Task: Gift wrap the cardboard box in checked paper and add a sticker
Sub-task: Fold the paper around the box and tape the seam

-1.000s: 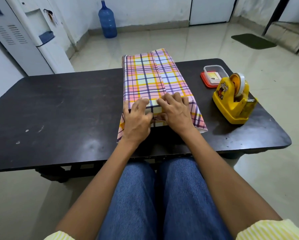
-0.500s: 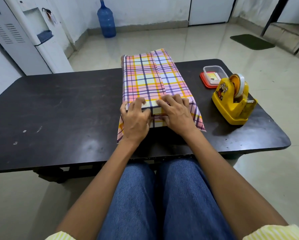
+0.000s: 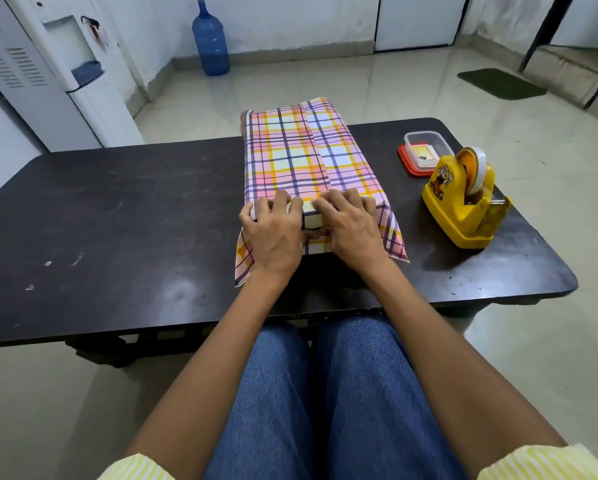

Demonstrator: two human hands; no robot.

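Two hands are at the near end of the box (image 3: pixel 290 161): my left hand (image 3: pixel 273 233) and right hand (image 3: pixel 351 230) sit side by side, fingers curled over its top edge, gripping the checked paper (image 3: pixel 392 233) against it. Loose paper corners stick out on the outer side of each hand onto the dark worktop (image 3: pixel 117 220). To the right of my right hand, apart from it, stands a yellow tape dispenser (image 3: pixel 460 206), with a small clear tub (image 3: pixel 425 147) just beyond it
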